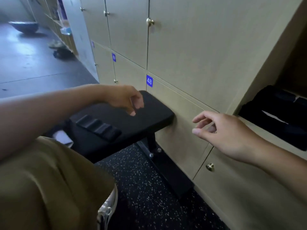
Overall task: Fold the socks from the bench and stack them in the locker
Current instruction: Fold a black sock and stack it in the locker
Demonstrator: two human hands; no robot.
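Head view looking down at a black padded desk [126,123] butting against a wall of beige wooden locker doors [199,47]. Reading "48" in white on a small blue square label [149,81] at one door's corner; showing a second blue label [113,57] further left, apparently "49" but blurred. Counting four round brass knobs [150,22] clearly on the doors, others too small to be sure.

Lying on the desk near its left side: one dark folded sock bundle [98,127], ridged in three or four humps. Sitting in the open locker compartment [249,120] at right: a stack of black folded socks [275,117], number not countable, with a thin white strip showing on top.

Hovering over the desk's far end, left hand [126,98], fingers loosely curled downward, gripping nothing. Hovering in front of the lower locker door, right hand [221,130], fingers relaxed and slightly spread, holding nothing, well apart from both sock piles.

Showing below: khaki shorts [41,188], one white shoe [108,208], black speckled rubber floor [149,196].
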